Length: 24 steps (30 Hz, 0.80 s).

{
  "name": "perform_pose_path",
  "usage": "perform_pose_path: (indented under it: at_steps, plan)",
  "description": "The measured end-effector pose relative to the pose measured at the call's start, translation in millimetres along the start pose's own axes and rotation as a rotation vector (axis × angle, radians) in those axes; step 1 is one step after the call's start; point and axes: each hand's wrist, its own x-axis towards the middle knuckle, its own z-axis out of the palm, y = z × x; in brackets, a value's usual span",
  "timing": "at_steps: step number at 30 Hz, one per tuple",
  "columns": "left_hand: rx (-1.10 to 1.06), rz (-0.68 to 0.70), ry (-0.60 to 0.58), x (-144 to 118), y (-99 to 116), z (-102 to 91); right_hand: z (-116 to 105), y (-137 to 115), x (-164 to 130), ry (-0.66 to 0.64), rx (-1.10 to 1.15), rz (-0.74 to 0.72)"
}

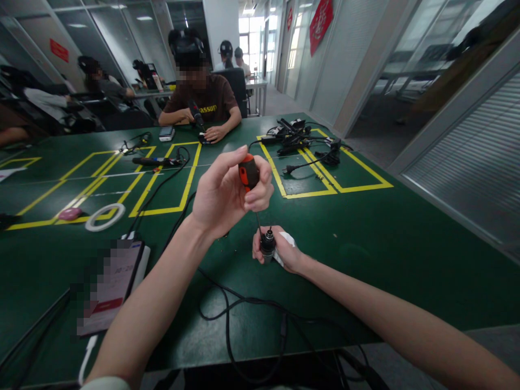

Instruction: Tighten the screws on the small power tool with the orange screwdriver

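My left hand [227,189] is closed around a screwdriver [248,172] with an orange and black handle. Its thin metal shaft points down toward a dark cylindrical tool [267,245] with a stepped metal nose. My right hand [286,250] grips that tool, its nose facing up. Something white, like a tissue or a strip of paper [287,238], is tucked against the right palm. The shaft's tip meets or passes beside the tool's nose; I cannot tell which.
A phone [117,287] with cables lies at left, near a white tape roll [104,217] and a pink object [70,214]. Black cables [244,299] cross the near table. Tangled black tools and cords [294,135] lie far right. A person [203,97] works opposite with a power tool.
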Motion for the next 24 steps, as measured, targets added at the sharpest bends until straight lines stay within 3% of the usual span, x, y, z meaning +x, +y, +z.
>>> perform_pose_path:
  at_steps: [24]
  plan:
    - [-0.014,0.006,0.018,1.1,-0.1,1.6,0.4,-1.4,-1.2,0.002,-0.001,-0.001]
